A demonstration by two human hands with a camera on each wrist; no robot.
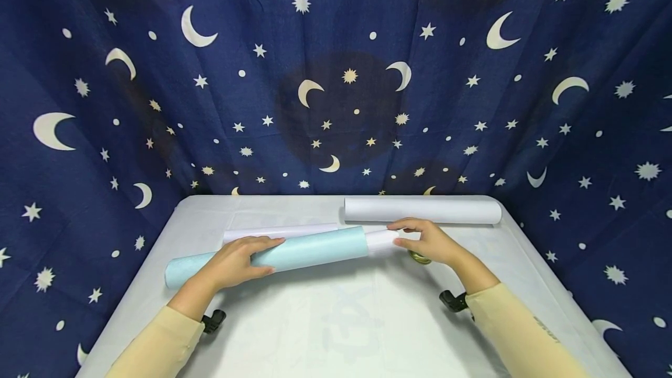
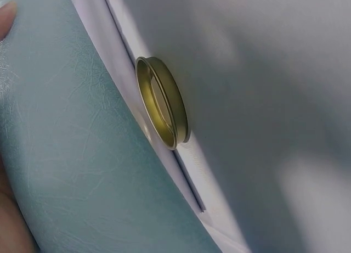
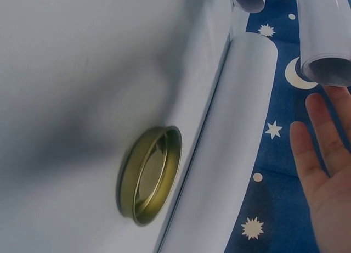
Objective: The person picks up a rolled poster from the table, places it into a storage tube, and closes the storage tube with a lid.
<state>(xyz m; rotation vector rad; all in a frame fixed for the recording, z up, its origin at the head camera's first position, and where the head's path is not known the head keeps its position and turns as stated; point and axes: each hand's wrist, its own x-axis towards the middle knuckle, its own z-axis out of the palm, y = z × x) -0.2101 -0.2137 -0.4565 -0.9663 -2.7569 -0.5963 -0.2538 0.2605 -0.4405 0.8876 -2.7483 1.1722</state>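
A long light blue tube (image 1: 315,248) with a leathery surface lies at a slant, its right end raised above the table. My left hand (image 1: 238,261) grips its middle, with thumb and fingers on opposite sides. Out of the tube's right end sticks a white paper roll (image 1: 381,241), whose hollow end shows in the right wrist view. At that end is my right hand (image 1: 427,242), its fingertips right at the rim; the fingers seen from the right wrist are fairly straight. Partly hidden below the right hand, a gold-coloured ring (image 1: 420,257) lies on the table.
A thick white paper roll (image 1: 422,211) lies along the table's back edge. Behind the blue tube is a thinner white roll (image 1: 280,231), partly covered by it. A white cloth (image 1: 336,319) covers the table, and a dark blue star-and-moon curtain (image 1: 346,34) hangs around it.
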